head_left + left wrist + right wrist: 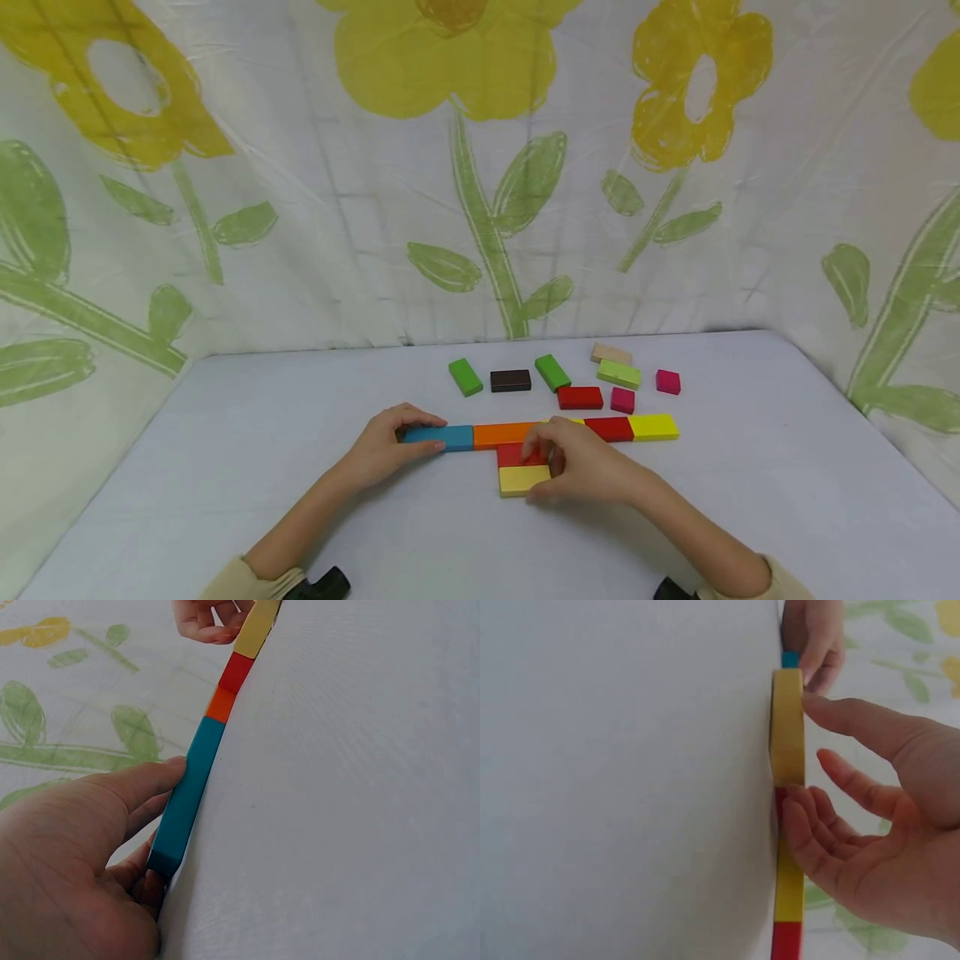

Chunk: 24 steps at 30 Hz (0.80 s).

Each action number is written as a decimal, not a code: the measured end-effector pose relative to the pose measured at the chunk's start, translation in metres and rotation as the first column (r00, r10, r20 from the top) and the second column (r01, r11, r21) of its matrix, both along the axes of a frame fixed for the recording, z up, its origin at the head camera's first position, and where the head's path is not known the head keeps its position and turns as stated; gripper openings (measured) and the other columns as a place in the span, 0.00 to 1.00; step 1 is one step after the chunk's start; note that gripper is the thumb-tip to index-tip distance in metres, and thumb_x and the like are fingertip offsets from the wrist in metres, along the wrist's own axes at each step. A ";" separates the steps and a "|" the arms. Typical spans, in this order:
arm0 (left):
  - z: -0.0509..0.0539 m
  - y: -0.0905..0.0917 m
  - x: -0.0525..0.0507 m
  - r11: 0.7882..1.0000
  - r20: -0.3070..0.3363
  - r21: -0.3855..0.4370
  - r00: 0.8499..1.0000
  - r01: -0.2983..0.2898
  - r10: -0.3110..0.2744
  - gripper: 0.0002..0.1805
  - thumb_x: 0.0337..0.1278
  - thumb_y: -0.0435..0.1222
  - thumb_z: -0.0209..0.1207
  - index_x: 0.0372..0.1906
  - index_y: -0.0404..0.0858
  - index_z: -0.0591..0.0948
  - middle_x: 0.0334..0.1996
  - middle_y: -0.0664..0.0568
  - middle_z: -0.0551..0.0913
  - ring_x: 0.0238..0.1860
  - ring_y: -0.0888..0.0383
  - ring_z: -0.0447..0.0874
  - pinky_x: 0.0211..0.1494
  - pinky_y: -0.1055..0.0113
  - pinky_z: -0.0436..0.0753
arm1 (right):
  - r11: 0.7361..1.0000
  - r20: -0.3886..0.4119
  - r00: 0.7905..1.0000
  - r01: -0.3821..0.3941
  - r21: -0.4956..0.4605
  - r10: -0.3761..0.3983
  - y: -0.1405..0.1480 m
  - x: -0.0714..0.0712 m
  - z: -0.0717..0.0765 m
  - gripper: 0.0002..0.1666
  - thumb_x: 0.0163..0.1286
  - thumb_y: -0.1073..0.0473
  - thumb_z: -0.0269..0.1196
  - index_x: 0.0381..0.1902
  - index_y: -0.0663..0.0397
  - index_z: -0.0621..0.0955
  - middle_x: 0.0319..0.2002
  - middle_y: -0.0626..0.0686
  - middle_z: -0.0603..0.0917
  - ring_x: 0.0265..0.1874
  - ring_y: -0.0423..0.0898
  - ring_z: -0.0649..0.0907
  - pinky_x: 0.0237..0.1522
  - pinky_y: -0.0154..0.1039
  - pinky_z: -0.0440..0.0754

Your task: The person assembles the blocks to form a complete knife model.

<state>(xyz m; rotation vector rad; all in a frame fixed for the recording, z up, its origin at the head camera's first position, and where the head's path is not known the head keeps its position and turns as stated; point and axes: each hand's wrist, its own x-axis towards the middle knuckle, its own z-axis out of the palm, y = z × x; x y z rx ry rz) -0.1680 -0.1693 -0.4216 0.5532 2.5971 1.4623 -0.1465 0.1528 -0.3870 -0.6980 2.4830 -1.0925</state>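
Observation:
A row of flat rectangular blocks lies across the table. My left hand [382, 450] pinches the blue block [459, 437] at the row's left end, thumb in front and fingers behind. To its right come an orange block [498, 435], a partly covered yellow one, a red block [609, 429] and a bright yellow block [653, 427]. In front of the row lies another red block [507, 455], with a pale yellow block [522, 481] against its near side. My right hand [588, 467] curls around the right side of these two, holding the pale yellow block; its fingers partly cover the red one.
Loose blocks lie behind the row: two green ones [466, 377], a dark brown one [511, 381], a red one [580, 397], a lime one [618, 374], a tan one [611, 352] and two magenta ones [667, 382]. A flower-printed cloth [345, 208] hangs behind the white-covered table [262, 433].

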 end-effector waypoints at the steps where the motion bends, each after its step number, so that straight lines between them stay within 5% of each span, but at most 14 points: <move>1: 0.000 0.000 0.000 1.000 0.000 0.000 1.000 0.000 0.000 0.15 0.65 0.38 0.72 0.53 0.37 0.90 0.48 0.47 0.87 0.44 0.55 0.75 0.44 0.70 0.74 | 1.000 -0.003 1.000 0.004 -0.003 -0.004 0.001 -0.001 0.002 0.22 0.60 0.52 0.81 0.47 0.47 0.82 0.39 0.47 0.80 0.36 0.43 0.80 0.37 0.33 0.84; 9: 0.000 -0.001 0.000 1.000 -0.004 0.000 1.000 -0.001 0.001 0.15 0.65 0.38 0.71 0.53 0.37 0.90 0.47 0.47 0.87 0.44 0.55 0.76 0.44 0.70 0.75 | 0.998 -0.076 0.995 0.061 -0.024 -0.063 0.009 -0.013 0.015 0.18 0.64 0.57 0.77 0.48 0.53 0.83 0.41 0.51 0.83 0.32 0.43 0.80 0.35 0.33 0.83; 18: 0.001 0.000 0.001 1.000 0.004 -0.007 1.000 -0.004 0.004 0.15 0.65 0.38 0.71 0.53 0.37 0.90 0.48 0.47 0.87 0.44 0.54 0.75 0.44 0.69 0.74 | 0.990 -0.148 0.979 0.138 -0.003 -0.137 0.017 -0.044 0.022 0.20 0.68 0.59 0.74 0.53 0.62 0.82 0.39 0.53 0.84 0.32 0.46 0.81 0.33 0.34 0.82; 24: 0.002 0.000 0.001 1.000 0.008 -0.012 1.000 -0.009 0.009 0.15 0.65 0.39 0.71 0.54 0.37 0.90 0.48 0.47 0.87 0.45 0.54 0.75 0.45 0.69 0.74 | 0.985 -0.175 0.970 0.171 -0.006 -0.169 0.016 -0.063 0.028 0.21 0.69 0.59 0.73 0.55 0.64 0.82 0.46 0.62 0.86 0.39 0.53 0.85 0.42 0.41 0.88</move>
